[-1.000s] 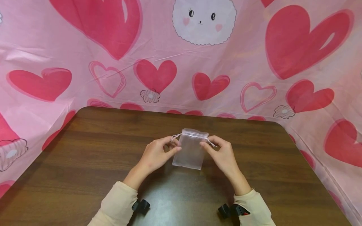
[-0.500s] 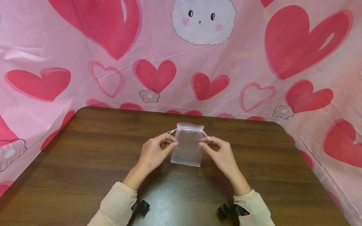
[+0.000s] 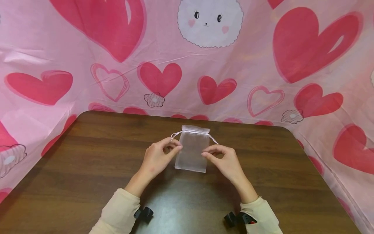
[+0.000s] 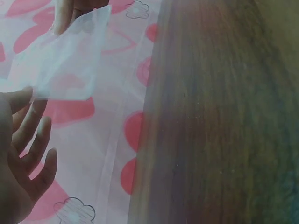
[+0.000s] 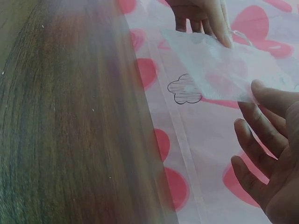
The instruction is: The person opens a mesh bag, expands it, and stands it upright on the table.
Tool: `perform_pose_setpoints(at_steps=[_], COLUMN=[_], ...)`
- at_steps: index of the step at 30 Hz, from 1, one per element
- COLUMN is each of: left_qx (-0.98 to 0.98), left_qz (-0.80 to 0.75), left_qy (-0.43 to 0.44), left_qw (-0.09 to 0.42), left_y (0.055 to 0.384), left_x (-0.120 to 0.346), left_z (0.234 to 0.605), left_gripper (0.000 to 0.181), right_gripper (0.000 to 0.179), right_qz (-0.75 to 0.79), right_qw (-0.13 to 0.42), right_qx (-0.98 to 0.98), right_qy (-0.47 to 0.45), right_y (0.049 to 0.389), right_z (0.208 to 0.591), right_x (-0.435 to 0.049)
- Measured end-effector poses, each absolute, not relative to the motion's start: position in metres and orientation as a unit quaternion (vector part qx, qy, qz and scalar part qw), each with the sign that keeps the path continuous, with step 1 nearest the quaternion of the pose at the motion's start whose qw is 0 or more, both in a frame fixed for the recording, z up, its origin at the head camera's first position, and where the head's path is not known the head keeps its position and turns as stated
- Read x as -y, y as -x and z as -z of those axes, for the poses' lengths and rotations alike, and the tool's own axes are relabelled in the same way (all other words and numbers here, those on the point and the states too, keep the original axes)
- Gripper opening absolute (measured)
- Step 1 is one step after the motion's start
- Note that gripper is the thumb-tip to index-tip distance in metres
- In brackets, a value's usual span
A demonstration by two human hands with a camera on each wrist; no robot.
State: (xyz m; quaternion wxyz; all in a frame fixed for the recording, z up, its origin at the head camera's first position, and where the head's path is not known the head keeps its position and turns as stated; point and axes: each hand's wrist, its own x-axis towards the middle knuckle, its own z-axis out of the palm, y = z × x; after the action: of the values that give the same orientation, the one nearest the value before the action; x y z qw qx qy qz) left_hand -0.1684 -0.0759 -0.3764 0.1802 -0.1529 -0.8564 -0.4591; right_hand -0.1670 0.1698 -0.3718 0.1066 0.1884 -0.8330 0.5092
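Observation:
A sheer white drawstring pouch (image 3: 192,151) hangs between my hands over the table, its gathered top and cords toward the far side. My left hand (image 3: 158,157) pinches its left edge between thumb and forefinger. On the opposite edge, my right hand (image 3: 226,161) pinches lower down, thumb in front. White cord loops (image 3: 175,134) stick out on both sides of the neck. In the left wrist view the pouch (image 4: 70,60) spans between both hands, with my left hand's other fingers (image 4: 39,151) spread loosely. The right wrist view shows the pouch (image 5: 224,70) flat and see-through.
A brown wood-grain table (image 3: 87,182) lies under my hands. Behind it and along its sides hangs a pink cloth (image 3: 187,52) printed with hearts. Black wrist cameras (image 3: 143,214) sit at both cream sleeves (image 3: 118,209).
The pouch has moved away from me and slightly left, so both hands now hold it lower on its sides. My right hand's fingertips have shifted a little left and down along its edge.

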Motion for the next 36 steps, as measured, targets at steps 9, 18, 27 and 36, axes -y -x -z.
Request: perform_pose_setpoints(at_steps=[9,18,27,36], left_qx=[0.871,0.877,0.878,0.869], left_qz=[0.451,0.437,0.431,0.442], left_qy=[0.156,0.182,0.192,0.173], left_qw=[0.118,0.086,0.087,0.143], left_y=[0.169,0.168,0.168,0.167], left_x=[0.077,0.076,0.072,0.074], left_z=[0.377,0.377,0.379,0.380], left_gripper=[0.011,0.010,0.008,0.005], right_gripper=[0.008,0.009,0.005,0.011], right_qz=[-0.523,-0.538,-0.543,-0.543], right_qw=[0.121,0.125,0.128,0.108], right_qx=[0.825,0.818,0.815,0.819], right_qy=[-0.177,-0.159,-0.157,-0.153], right_y=[0.167,0.167,0.152,0.149], right_z=[0.369,0.367,0.341,0.336], right_x=[-0.172,-0.173,-0.163,-0.160])
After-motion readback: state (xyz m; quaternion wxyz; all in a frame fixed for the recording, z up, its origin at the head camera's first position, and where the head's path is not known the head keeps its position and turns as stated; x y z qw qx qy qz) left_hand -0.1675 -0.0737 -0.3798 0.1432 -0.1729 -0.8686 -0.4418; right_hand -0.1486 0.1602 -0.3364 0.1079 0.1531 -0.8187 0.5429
